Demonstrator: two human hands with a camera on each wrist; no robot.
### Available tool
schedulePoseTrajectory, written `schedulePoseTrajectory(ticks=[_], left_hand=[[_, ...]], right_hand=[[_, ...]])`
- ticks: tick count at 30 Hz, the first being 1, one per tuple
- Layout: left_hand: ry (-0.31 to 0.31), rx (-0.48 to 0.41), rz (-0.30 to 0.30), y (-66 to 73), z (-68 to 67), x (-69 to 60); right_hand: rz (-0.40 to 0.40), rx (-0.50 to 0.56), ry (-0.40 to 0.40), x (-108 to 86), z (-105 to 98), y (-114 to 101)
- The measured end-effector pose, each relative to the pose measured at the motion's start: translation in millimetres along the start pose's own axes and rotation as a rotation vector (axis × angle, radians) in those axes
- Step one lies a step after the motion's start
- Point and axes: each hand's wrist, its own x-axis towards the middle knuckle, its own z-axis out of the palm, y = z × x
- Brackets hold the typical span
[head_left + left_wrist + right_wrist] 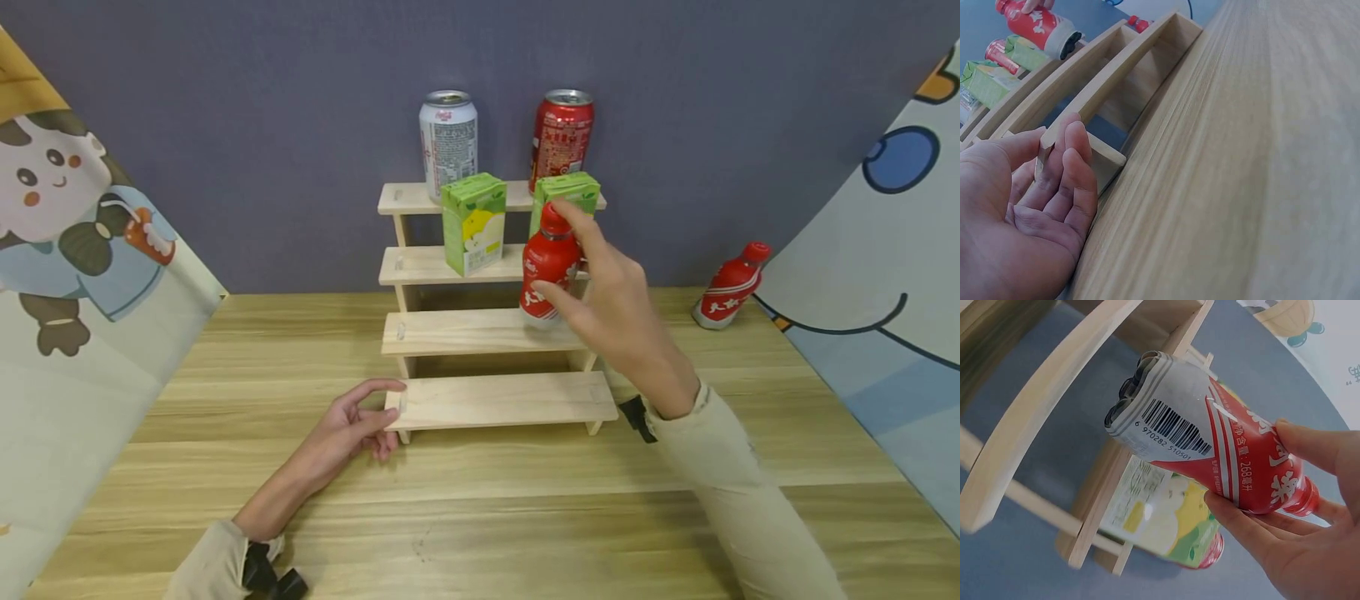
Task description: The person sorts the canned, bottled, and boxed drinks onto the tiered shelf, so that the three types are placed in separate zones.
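My right hand point(618, 296) grips a red plastic drink bottle point(549, 265) between thumb and fingers, its cap up. The bottle is in front of the right-hand green juice carton point(581, 185), over the second step from the bottom of a wooden stepped rack point(498, 400). I cannot tell whether its base touches that step. In the right wrist view the bottle point(1210, 437) shows its barcode and pale base. My left hand point(348, 427) pinches the left end of the rack's lowest step, thumb and fingers on opposite faces in the left wrist view.
A white can point(448, 142) and a red can point(562, 137) stand on the top step. Another green juice carton point(474, 223) is on the step below, at left. A second red bottle point(731, 286) stands at the right, by the cartoon-printed wall panel point(840, 250).
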Motion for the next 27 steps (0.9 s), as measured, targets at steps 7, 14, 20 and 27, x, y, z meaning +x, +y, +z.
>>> schedulePoseTrajectory(ticks=[7,14,20,27], left_hand=[[0.0,0.003,0.002,0.5,-0.3,-0.5],[0.009,0.006,-0.013,0.5,-0.1,-0.4],[0.013,0.013,-0.013,0.5,0.1,-0.4],[0.016,0.006,-0.017,0.5,0.4,0.1]], right_hand=[[-0.012,0.054,-0.026,7.3,15.1,-10.0],[-0.016,0.069,-0.053,13.8,31.2,-17.9],[-0.025,0.101,-0.061,19.2,44.3,-23.4],[-0.038,0.119,-0.069,23.9,56.4,-26.5]])
